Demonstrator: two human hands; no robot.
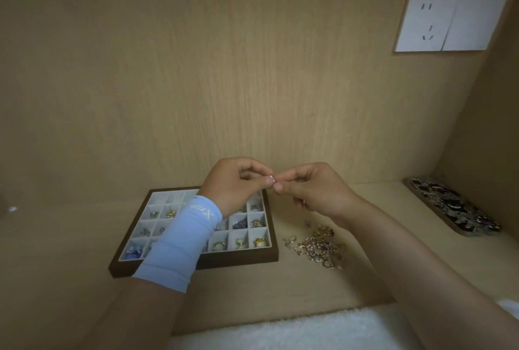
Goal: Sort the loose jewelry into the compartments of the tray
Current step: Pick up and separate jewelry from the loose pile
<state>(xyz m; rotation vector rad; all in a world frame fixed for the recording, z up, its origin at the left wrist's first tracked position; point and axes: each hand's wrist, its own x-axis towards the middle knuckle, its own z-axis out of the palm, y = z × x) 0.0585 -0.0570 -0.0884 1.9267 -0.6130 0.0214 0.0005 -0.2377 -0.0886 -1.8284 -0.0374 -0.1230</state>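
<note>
Both hands are up in the air over the far right corner of the jewelry tray (196, 264). The left hand (236, 184), in a pale blue sleeve (182, 240), and the right hand (314, 189) meet fingertip to fingertip. Both pairs of fingers pinch one tiny piece of jewelry (271, 177) between them. It is too small to tell which way it points.

On the counter (70, 251) below, the brown tray's white compartments each hold a little piece. There are blue beads (134, 252) at the near left, a gold item (170, 213) further back, and pearly pieces (259, 241) at the near right. Just beside the tray's right edge lies the loose jewelry pile (317, 248), a tangle of gold and pearls. A patterned case (452, 206) rests well apart at the far right.
</note>
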